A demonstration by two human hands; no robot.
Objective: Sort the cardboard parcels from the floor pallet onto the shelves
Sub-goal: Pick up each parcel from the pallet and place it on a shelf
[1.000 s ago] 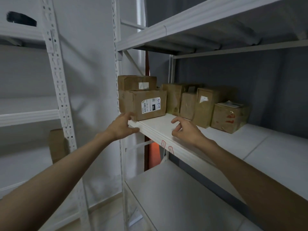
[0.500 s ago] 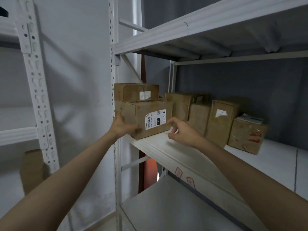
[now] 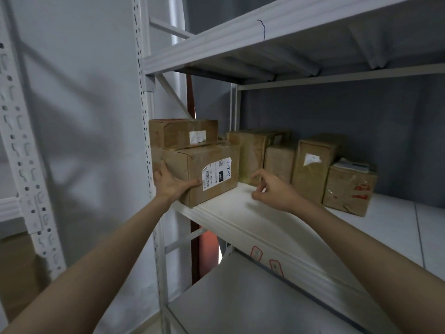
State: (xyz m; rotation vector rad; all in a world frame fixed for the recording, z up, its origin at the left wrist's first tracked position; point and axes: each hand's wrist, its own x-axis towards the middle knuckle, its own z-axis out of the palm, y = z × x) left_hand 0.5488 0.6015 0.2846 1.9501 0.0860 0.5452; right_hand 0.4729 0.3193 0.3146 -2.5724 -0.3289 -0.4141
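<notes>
While the left hand [image 3: 171,183] presses its spread grip against the labelled parcel [image 3: 207,173] at centre frame, thumb on the front face, the right hand [image 3: 274,190] hovers loosely curled, holding nothing, over the shelf [image 3: 240,213]. A smaller box [image 3: 183,133] lies on top.

Front parcel [image 3: 204,174], lower left of middle shelf [image 3: 240,213]: white shipping label [image 3: 216,174] on its front face. Black block on label reads "15H". Printed line beside barcode approx. "15H-159 A03 210"; small, not certain. Handwritten in blue pen at label's right edge: "2-2-2". QR-type code near label top, not decodable.

Upper parcel [image 3: 183,133] stacked behind: white sticker, no legible txt.

Tall parcel [image 3: 313,165]: white label, txt illegible.

Rightmost parcel [image 3: 349,189]: red markings, unreadable.

Shelf front edge: two small red-outlined tags [image 3: 256,253], content illegible.
</notes>
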